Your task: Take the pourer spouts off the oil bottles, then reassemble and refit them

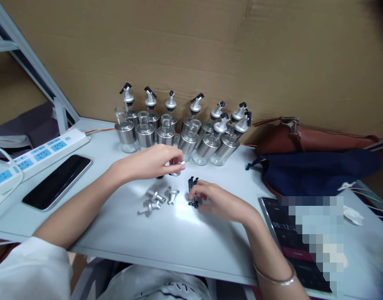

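The left hand (158,160) pinches a small silver piece (176,173); the right hand (221,202) bends over little black plastic parts (190,183) on the grey desk (147,239), its grip unclear. Eight shiny steel-and-glass bottles (207,143) have spouts (221,125); four bottles (125,133) stand open.

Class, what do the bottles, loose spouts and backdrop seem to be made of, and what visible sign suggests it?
Bottles: smooth glass, probably, with see-through necks and bases; their sleeves look like brushed metal, softly shining.
Loose spouts: satiny silver-grey, perhaps metal, though silver-coloured plastic is possible.
Backdrop: likely matt cardboard, being brown and faintly creased.
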`<state>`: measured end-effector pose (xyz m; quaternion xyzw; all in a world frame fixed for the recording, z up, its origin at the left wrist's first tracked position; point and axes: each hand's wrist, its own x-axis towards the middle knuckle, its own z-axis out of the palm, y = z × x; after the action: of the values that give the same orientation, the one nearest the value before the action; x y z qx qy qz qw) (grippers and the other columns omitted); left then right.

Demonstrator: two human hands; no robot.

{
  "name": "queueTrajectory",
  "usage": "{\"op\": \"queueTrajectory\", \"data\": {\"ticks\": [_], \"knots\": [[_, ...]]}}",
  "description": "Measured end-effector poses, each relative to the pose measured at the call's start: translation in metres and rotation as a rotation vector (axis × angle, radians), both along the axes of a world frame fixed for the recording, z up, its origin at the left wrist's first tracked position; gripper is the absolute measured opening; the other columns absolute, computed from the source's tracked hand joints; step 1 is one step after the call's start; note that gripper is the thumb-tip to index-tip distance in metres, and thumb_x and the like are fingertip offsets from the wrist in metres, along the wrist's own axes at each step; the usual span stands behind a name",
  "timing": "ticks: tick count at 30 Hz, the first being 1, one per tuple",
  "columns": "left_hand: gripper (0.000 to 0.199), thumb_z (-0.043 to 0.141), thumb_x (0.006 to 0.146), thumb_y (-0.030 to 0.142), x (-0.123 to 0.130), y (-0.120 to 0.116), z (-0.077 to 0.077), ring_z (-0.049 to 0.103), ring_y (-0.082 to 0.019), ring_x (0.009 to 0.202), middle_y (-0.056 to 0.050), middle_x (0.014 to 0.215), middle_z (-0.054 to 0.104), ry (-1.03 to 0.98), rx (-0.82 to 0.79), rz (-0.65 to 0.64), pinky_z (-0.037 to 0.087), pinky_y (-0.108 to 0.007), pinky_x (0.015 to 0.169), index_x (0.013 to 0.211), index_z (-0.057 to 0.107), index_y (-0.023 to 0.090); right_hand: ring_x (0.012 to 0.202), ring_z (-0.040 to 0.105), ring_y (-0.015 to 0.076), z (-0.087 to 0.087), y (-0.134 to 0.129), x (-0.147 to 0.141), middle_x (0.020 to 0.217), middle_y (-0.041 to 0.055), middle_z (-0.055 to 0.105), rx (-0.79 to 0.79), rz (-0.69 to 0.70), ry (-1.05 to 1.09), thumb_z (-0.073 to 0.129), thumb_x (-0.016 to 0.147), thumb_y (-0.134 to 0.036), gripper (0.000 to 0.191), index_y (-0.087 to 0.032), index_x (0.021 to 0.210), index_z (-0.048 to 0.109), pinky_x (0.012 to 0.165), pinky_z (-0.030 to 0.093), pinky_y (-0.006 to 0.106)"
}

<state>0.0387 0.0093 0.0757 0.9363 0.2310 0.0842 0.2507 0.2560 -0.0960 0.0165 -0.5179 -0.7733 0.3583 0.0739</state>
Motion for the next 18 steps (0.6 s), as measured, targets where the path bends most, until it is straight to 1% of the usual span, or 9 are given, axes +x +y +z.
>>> {"op": "queueTrajectory", "data": {"ticks": [2,4,8,13,18], "knots": [[0.026,0.048,0.094,0.037,0.0,-0.0005,0.0003,0.056,-0.013,0.068,-0.001,0.08,0.063,0.002,-0.002,0.0,0.038,-0.022,0.061,0.084,0.059,0.017,0.086,0.055,0.017,-0.0006,-0.0004,-0.0016,0.095,0.003,0.054,0.008,0.044,0.031,0.057,0.066,0.01,0.045,-0.02,0.099,0.067,0.078,0.043,0.027],[0.026,0.048,0.094,0.037,-0.0001,-0.0007,0.0001,0.056,-0.013,0.068,-0.001,0.08,0.063,0.004,0.003,0.0,0.038,-0.022,0.061,0.084,0.059,0.017,0.086,0.056,0.017,-0.002,0.0,-0.0035,0.095,0.0032,0.055,0.0,0.073,0.037,0.054,0.067,0.011,0.046,-0.021,0.097,0.068,0.079,0.043,0.028],[0.027,0.047,0.095,0.038,-0.0003,-0.0005,-0.0011,0.055,-0.013,0.069,-0.001,0.081,0.062,0.006,0.009,0.001,0.038,-0.022,0.061,0.084,0.059,0.017,0.079,0.056,0.0159,-0.0034,0.0017,-0.0044,0.09,0.0026,0.058,-0.007,0.048,0.031,0.054,0.065,0.012,0.042,-0.018,0.09,0.069,0.073,0.044,0.026],[0.026,0.048,0.094,0.038,-0.0001,0.0001,-0.0016,0.055,-0.012,0.069,0.0,0.081,0.062,0.005,0.012,0.003,0.038,-0.022,0.06,0.084,0.059,0.017,0.071,0.054,0.0146,-0.0005,0.0026,-0.0038,0.08,0.0006,0.058,0.019,0.011,0.009,0.056,0.063,0.01,0.036,-0.016,0.085,0.068,0.066,0.042,0.024],[0.026,0.048,0.094,0.039,0.0003,0.0002,-0.0009,0.055,-0.013,0.069,-0.001,0.081,0.062,0.003,0.01,0.005,0.037,-0.022,0.06,0.084,0.059,0.017,0.068,0.053,0.0132,-0.0005,0.0006,-0.0023,0.082,0.0008,0.057,-0.025,-0.021,0.003,0.058,0.062,0.008,0.036,-0.016,0.087,0.068,0.062,0.042,0.022]]}}
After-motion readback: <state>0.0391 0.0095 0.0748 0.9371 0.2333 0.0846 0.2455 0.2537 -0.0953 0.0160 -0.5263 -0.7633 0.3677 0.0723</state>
